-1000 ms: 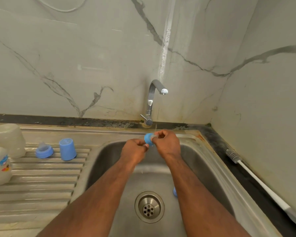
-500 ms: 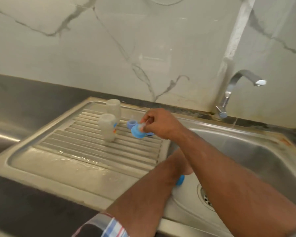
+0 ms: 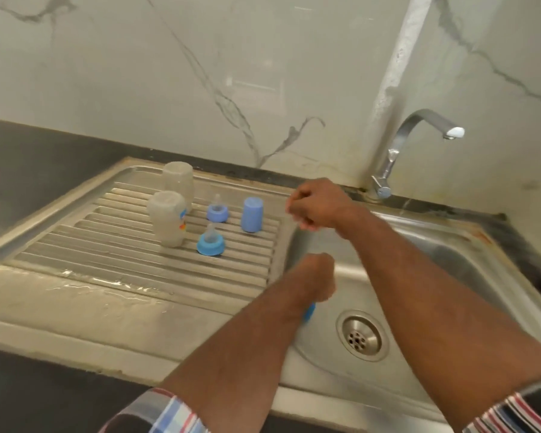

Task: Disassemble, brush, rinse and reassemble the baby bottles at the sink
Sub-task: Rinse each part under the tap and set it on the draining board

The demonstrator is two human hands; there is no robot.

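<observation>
Right hand (image 3: 314, 207) loosely curled, empty; left hand (image 3: 317, 278) low in the sink, grip unclear; nearest teat collar (image 3: 211, 242), left of both hands: light, wet, likely slippery, so pinch its stiff ring.

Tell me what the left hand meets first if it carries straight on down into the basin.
Most likely the blue piece lying in the sink, just under the left hand. Only its edge shows past the wrist, so depth is unclear; the drain lies to its right.
</observation>
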